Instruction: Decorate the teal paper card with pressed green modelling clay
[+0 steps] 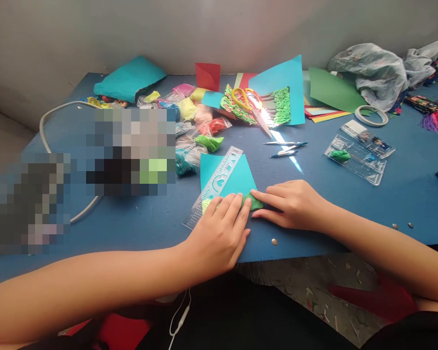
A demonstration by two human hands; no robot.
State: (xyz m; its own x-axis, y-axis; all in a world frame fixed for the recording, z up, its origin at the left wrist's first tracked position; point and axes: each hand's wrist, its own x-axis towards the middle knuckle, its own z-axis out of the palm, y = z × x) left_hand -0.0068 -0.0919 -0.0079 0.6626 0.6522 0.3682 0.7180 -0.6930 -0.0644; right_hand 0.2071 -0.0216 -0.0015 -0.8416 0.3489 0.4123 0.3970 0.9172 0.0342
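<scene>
Green piece (255, 201) partly beneath fingers (242, 214)

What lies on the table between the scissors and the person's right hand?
Two blue-and-white pens lie between the scissors and the right hand, as the head view shows.

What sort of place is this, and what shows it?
Likely an indoor craft workspace: scissors, a clear stencil ruler and plastic bags of colourful material lie on a blue table against a wall. Home or classroom, I can't tell.
</scene>
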